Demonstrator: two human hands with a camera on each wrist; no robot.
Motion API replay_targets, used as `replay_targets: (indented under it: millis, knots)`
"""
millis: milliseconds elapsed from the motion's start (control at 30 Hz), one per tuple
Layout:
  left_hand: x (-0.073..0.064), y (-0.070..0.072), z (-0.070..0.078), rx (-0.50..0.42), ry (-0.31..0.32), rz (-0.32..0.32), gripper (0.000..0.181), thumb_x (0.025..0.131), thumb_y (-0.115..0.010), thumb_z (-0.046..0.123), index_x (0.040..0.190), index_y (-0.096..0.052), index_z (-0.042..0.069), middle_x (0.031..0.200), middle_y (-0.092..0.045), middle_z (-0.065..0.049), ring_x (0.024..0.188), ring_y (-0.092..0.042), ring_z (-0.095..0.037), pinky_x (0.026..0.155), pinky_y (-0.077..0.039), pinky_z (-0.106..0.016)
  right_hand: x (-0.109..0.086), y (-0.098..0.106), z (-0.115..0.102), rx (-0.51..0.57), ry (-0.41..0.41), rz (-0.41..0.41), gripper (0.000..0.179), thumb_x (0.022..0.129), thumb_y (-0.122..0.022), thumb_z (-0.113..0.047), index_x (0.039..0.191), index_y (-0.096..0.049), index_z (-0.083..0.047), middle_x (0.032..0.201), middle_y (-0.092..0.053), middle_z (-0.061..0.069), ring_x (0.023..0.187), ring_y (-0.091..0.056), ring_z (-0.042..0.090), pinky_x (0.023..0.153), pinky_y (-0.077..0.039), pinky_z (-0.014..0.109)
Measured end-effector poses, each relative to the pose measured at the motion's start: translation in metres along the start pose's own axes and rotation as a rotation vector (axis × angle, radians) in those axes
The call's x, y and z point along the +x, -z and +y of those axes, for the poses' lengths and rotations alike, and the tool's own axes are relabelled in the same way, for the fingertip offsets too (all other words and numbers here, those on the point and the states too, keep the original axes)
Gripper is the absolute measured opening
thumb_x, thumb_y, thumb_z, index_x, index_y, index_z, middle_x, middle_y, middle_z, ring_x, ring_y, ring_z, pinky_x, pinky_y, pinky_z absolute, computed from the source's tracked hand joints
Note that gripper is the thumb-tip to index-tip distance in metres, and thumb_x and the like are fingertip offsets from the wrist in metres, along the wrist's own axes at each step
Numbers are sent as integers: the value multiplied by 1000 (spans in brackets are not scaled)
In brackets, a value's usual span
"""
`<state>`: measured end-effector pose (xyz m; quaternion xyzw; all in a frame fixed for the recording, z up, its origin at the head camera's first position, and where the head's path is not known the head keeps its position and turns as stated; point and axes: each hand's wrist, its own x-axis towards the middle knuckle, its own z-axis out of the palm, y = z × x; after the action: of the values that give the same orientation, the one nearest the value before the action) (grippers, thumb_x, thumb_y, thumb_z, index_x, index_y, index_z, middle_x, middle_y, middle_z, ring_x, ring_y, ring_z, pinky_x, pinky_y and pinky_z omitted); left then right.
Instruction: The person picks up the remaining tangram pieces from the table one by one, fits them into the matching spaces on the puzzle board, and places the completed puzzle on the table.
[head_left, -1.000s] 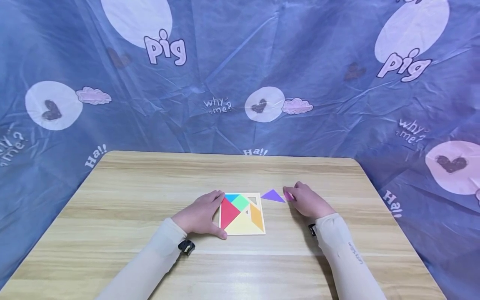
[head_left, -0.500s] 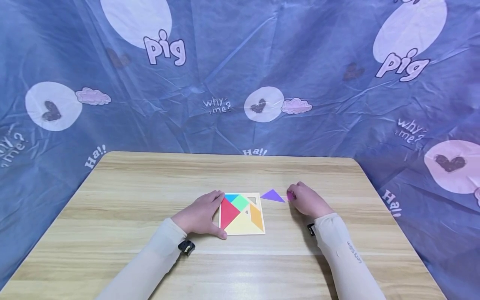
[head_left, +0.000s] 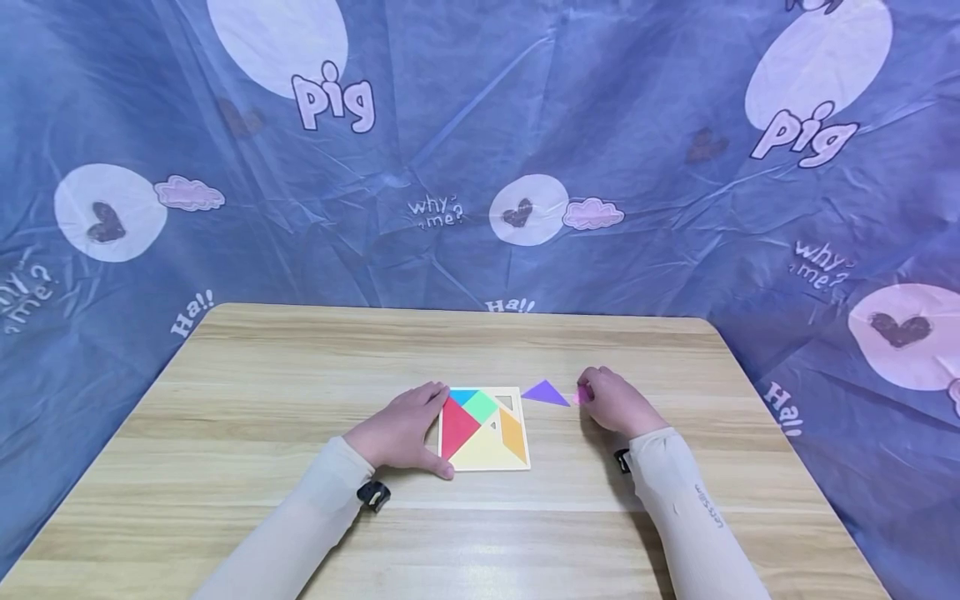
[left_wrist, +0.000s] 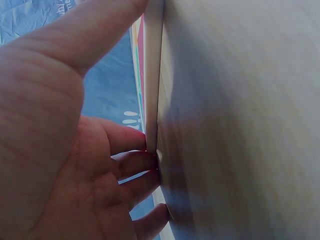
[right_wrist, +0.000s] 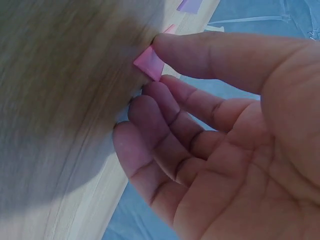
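Observation:
My left hand [head_left: 397,427] rests at the left edge of a square tangram tray [head_left: 487,468], thumb at the near corner and fingers at the far one. The left wrist view shows its fingertips against the tray's side [left_wrist: 153,100]. In the tray lie a red triangle [head_left: 456,427], a blue triangle [head_left: 462,396], a green square [head_left: 482,407], a pale yellow triangle [head_left: 483,452] and an orange parallelogram [head_left: 512,435]. My right hand [head_left: 617,404] pinches a small pink triangle [right_wrist: 150,62] at the table surface. A purple triangle [head_left: 546,392] lies between tray and right hand.
The wooden table [head_left: 300,350] carries all of this. Behind it and at both sides hangs a blue printed cloth [head_left: 450,125]. Bare cutout gaps show in the tray's far right corner and near its middle.
My right fingers have drawn back slightly to the right, away from the purple triangle, with the pink triangle. My left hand and the tray stay in place.

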<state>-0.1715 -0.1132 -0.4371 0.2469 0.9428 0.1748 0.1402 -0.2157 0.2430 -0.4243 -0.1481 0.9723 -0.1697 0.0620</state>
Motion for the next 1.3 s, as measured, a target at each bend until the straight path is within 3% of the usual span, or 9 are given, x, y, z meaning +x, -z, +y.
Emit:
replay_targets:
  millis: [267, 600, 1000, 1300]
  knots:
    - [0, 0, 0, 1, -3, 4, 128, 69, -87, 67, 161, -30, -1, 168, -29, -16, 154, -29, -34, 125, -29, -46, -2, 3, 1, 51, -57, -3, 19, 87, -62, 2, 107, -60, 5, 88, -57, 11, 80, -54, 25, 75, -51, 42]
    - [-1, 1, 0, -10, -15, -1, 128, 69, -88, 65, 161, -29, -1, 167, -29, -16, 154, -28, -35, 125, -28, -47, -3, 3, 1, 77, -64, 13, 22, 86, -68, -1, 106, -59, 4, 84, -57, 9, 78, -54, 24, 72, -49, 39]
    - [0, 1, 1, 0, -15, 3, 128, 69, -88, 66, 161, -30, 0, 167, -30, -16, 154, -28, -34, 125, -29, -47, -2, 2, 2, 126, -78, 18, 18, 87, -64, 0, 105, -61, 1, 83, -59, 6, 75, -55, 21, 72, -49, 38]
    - [0, 0, 0, -3, -7, 1, 128, 68, -88, 66, 161, -30, -1, 167, -30, -16, 154, -28, -34, 125, -29, -46, -2, 3, 0, 104, -54, 65, 7, 94, -61, -1, 100, -64, -2, 91, -68, 11, 81, -61, 24, 79, -55, 45]
